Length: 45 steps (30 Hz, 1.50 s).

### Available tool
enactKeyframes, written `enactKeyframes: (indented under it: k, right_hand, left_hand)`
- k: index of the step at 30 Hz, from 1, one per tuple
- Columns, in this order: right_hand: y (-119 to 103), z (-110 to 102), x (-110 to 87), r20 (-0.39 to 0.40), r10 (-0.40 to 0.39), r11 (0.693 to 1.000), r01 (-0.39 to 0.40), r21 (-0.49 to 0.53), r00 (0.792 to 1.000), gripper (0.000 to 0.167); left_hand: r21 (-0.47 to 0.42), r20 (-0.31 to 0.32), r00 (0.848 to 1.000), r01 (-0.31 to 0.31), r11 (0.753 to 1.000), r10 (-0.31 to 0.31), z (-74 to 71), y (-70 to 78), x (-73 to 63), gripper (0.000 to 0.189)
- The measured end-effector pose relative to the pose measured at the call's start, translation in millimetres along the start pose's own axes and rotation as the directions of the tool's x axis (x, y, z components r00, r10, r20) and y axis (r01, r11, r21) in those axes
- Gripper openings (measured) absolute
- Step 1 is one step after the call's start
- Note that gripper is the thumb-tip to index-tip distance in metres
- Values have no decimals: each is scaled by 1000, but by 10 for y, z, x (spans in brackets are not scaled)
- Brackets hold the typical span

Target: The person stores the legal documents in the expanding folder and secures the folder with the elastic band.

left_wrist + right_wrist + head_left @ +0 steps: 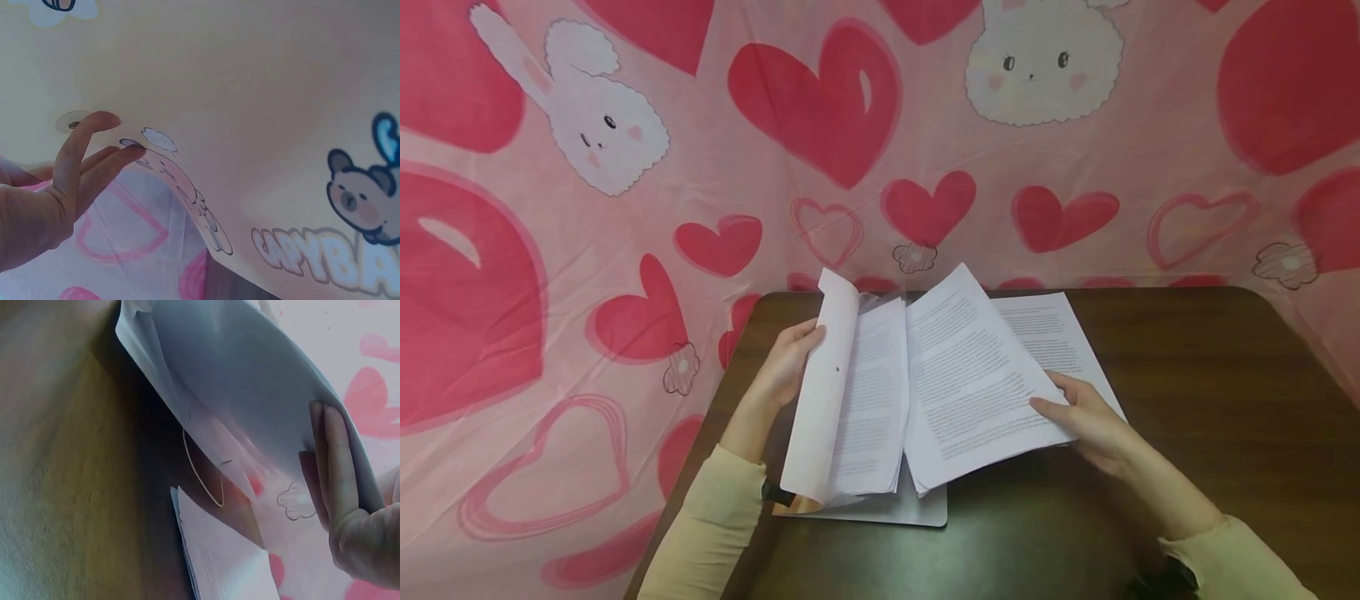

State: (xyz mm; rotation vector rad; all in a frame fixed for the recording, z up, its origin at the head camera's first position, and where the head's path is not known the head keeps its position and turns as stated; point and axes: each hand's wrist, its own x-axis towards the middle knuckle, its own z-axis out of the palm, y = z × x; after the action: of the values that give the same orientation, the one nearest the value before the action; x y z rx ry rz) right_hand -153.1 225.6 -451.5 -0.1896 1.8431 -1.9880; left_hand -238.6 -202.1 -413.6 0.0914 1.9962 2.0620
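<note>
My left hand (788, 362) holds up the curled cover flap of a paper folder (823, 417), thumb on its pale inner side. In the left wrist view, that hand's fingers lie against the outside, printed with a cartoon capybara (362, 197) and large letters, near a round snap (75, 124). Printed pages (868, 400) sit inside the folder. My right hand (1093, 417) pinches the lower right corner of a raised batch of printed sheets (973, 383), thumb on top and fingers underneath. These sheets slant beside the folder, their left edge by its pages.
Behind the raised sheets, another stack of printed paper (1045, 329) lies on the dark wooden table (1210, 392). A thin pale loop (201, 481) hangs under the sheets in the right wrist view. A pink cloth with hearts and rabbits (925, 125) stands behind the table.
</note>
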Motion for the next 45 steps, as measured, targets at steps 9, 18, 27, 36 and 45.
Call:
enactKeyframes:
  k: [9, 18, 27, 36, 45]
  right_hand:
    - [42, 157, -18, -107, 25, 996, -34, -84, 994, 63]
    - [-19, 71, -22, -221, -112, 938, 30, -346, 969, 57]
    - [-23, -45, -25, -212, -138, 916, 43, -400, 967, 53]
    - [53, 156, -23, -178, -51, 972, 8, -236, 983, 57]
    - [56, 30, 28, -158, 41, 993, -57, -102, 987, 61]
  left_hand:
    - [17, 12, 1000, -6, 1000, 6, 25, 6, 0, 52]
    - [2, 0, 1000, -5, 1000, 5, 10, 39, 0, 52]
    - [0, 9, 1000, 5, 1000, -5, -9, 56, 0, 54]
    - [-22, 5, 1000, 2, 1000, -2, 24, 28, 21, 53]
    - [-10, 3, 1000, 2, 1000, -1, 36, 31, 18, 53]
